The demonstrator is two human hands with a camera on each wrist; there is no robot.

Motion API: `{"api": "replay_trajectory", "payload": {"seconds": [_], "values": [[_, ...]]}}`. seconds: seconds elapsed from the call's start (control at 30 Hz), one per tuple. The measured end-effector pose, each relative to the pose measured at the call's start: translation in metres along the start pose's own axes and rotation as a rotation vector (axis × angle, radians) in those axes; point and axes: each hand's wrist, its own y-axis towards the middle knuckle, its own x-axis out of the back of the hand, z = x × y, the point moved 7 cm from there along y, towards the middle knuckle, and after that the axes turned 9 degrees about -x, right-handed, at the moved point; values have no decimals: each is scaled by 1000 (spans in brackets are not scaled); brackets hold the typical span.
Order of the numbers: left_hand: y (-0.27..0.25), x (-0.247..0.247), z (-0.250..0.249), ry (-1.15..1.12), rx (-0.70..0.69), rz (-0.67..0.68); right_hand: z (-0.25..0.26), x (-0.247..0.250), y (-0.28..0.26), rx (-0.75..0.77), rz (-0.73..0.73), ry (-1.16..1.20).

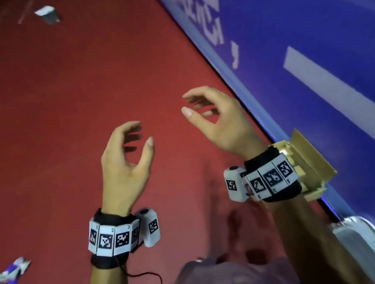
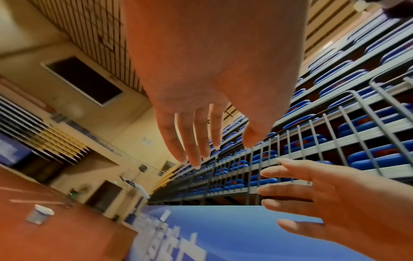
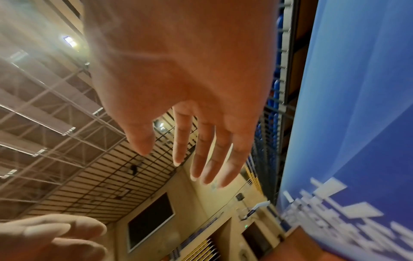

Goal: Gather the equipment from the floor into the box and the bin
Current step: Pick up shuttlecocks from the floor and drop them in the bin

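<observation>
Both hands hover empty above the red floor [image 1: 47,117]. My left hand [image 1: 141,136] has loosely curled fingers and holds nothing; the left wrist view shows this left hand [image 2: 223,153] with spread fingers. To its right, my right hand [image 1: 191,104] is also relaxed and empty, close to the blue barrier; the right wrist view shows the right hand [image 3: 161,157] the same way. A cardboard box [image 1: 308,161] lies behind my right wrist, against the barrier. A grey bin [image 1: 47,15] stands far off at the upper left, and the bin [image 2: 39,214] also shows small in the left wrist view. A crumpled blue-and-white item [image 1: 11,277] lies on the floor at the lower left.
A blue barrier [image 1: 313,53] with white lettering runs along the right side. A silver case-like object [image 1: 362,245] sits by its foot at the lower right. Railings and blue seats [image 2: 335,141] rise beyond the barrier. A black cable [image 1: 150,280] hangs from my left wrist.
</observation>
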Motion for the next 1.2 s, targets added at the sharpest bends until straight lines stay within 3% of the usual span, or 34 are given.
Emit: {"api": "replay_trajectory", "payload": {"seconds": [0.2, 0.37, 0.6, 0.7, 0.77, 0.97, 1.2], "values": [[-20, 143, 99, 203, 157, -122, 38, -184, 47, 49, 252, 52], [-72, 234, 164, 360, 329, -257, 59, -327, 66, 86, 503, 74], [-136, 315, 245, 517, 584, -393, 67, -511, 81, 137, 813, 114], [-136, 361, 285, 611, 645, -488, 81, -608, 106, 175, 936, 141], [-129, 373, 292, 631, 640, -497, 84, -632, 117, 201, 949, 149], [-95, 457, 360, 792, 765, -579, 137, -786, 189, 269, 1104, 195], [-124, 525, 409, 870, 961, -681, 143, -924, 187, 239, 1271, 187]]}}
